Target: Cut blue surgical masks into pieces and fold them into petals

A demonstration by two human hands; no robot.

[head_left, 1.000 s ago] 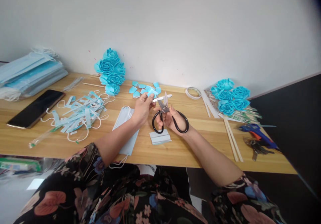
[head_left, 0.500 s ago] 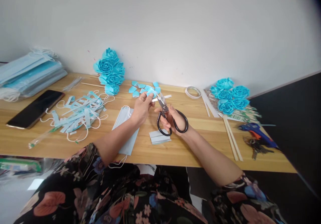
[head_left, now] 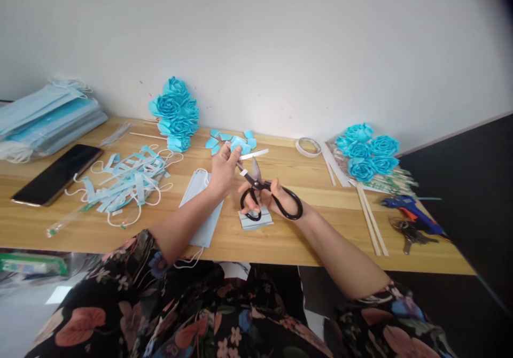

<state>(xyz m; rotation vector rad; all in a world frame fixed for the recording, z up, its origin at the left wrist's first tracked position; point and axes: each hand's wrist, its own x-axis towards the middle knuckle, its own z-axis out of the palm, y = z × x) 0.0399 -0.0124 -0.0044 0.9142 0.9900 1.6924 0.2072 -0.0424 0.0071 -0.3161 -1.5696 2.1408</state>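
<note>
My left hand (head_left: 223,166) is closed in a pinch on a thin white strip (head_left: 255,154), which sticks out to the right of the thumb. Light blue cut pieces (head_left: 242,145) lie right behind these fingers; whether one is also in the pinch I cannot tell. My right hand (head_left: 276,200) has its fingers through the black handles of the scissors (head_left: 256,185). Their blades are spread apart and point away toward my left fingers. A small white bit (head_left: 243,172) shows on the left blade. Below the scissors lies a folded pale blue piece of mask (head_left: 255,220).
A face mask (head_left: 206,224) lies under my left forearm. Mask scraps (head_left: 124,179), a phone (head_left: 56,173) and stacked masks (head_left: 52,115) are leftward. Blue fabric roses (head_left: 176,112) stand behind. To the right are a tape roll (head_left: 308,147), sticks (head_left: 371,219), keys (head_left: 409,232) and a glue gun (head_left: 412,213).
The scissors have dropped slightly toward me and their blades have opened wider. The white strip now reaches a little less far right, and a small white bit sits at the blade.
</note>
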